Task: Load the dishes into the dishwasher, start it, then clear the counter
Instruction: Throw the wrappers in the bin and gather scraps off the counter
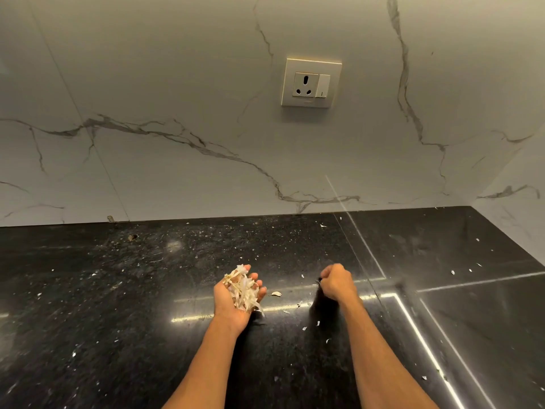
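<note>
Cupped palm-up, our left hand [225,301] makes a loose, spread grip carrying a heap of peels [243,290] over the near middle of the black counter [118,290]. The heap's long axis runs from wrist to far fingertips. Its strips are thin, pale and papery. Our right hand [336,283], to the right, curls knuckles-up; we cannot tell whether its grip pinches anything. Flakes [275,294] dot the counter.

I am in a home kitchen; before me runs a polished black stone worktop [118,290], speckled and glossy; along its far edge it meets a white, grey-veined marble backsplash [177,84], which turns at the far right corner; a wall socket [311,83] with a switch sits above; pale papery peel scraps [275,294] lie scattered across the worktop.
</note>
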Action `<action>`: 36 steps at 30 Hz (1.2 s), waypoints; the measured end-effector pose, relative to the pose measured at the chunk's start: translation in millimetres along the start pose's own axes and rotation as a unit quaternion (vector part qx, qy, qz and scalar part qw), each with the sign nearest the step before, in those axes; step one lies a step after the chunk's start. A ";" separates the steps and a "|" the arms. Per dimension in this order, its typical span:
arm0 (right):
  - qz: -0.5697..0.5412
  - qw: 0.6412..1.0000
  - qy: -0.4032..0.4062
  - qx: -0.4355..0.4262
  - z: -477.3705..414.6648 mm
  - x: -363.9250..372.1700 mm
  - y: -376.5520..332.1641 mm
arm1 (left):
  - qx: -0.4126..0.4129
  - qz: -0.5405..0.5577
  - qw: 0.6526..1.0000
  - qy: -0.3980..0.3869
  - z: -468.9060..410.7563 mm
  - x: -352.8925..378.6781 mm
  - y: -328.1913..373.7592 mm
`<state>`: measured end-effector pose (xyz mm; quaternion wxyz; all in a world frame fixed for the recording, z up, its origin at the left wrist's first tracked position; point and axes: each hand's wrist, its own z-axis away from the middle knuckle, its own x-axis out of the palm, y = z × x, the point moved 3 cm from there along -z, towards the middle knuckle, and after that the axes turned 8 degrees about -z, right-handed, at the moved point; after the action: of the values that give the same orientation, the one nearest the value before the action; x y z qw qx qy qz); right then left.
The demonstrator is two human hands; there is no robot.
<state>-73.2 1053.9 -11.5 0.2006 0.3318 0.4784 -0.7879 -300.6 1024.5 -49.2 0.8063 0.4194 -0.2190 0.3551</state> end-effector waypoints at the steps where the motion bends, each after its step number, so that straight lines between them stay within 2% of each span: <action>1: 0.009 1.000 -0.003 -0.006 0.0 4.3 3.1 | 0.003 -0.001 1.000 -0.002 -0.1 -0.3 1.0; 4: -0.005 0.998 -0.035 -0.044 3.0 20.5 -4.6 | 0.011 -0.006 1.000 0.005 -2.4 -1.6 4.0; 8: -0.059 0.973 -0.218 -0.042 11.8 41.4 -15.6 | 0.009 -0.012 1.000 0.006 -4.3 -2.8 4.9; 10: -0.070 0.974 -0.213 -0.023 11.4 32.3 -11.2 | 0.006 -0.014 1.000 0.008 -4.5 -4.4 4.5; 13: 0.007 0.991 -0.135 0.027 4.5 4.9 3.4 | 0.004 -0.013 1.000 0.008 -3.8 -7.2 4.9; 16: 0.073 0.965 -0.225 0.110 14.1 2.6 10.2 | 0.003 -0.006 1.000 0.009 -2.8 -10.4 3.8; 18: 0.103 0.949 -0.271 0.121 23.7 15.8 10.4 | 0.001 -0.003 1.000 0.011 -2.9 -10.3 1.7; 23: 0.055 0.964 -0.254 0.051 27.4 45.0 -6.7 | 0.006 0.004 1.000 0.006 -1.8 -8.2 4.8; 27: -0.012 0.978 -0.209 -0.026 24.9 63.2 -29.9 | 0.014 0.007 1.000 0.008 1.5 -12.1 11.3; 31: -0.065 0.974 -0.201 -0.084 19.4 81.2 -46.0 | 0.019 0.004 1.000 0.021 3.2 -22.1 18.0; 34: -0.100 0.979 -0.126 -0.123 9.9 87.8 -57.2 | 0.028 0.004 0.999 0.028 6.6 -27.7 25.8; 36: -0.084 0.977 -0.101 -0.166 6.7 93.5 -69.5 | 0.036 0.006 0.999 0.034 9.0 -30.1 30.9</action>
<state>-184.9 1080.2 -33.0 0.2333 0.1718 0.6060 -0.7408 -344.2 1017.5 -47.8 0.7954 0.4346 -0.1808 0.3817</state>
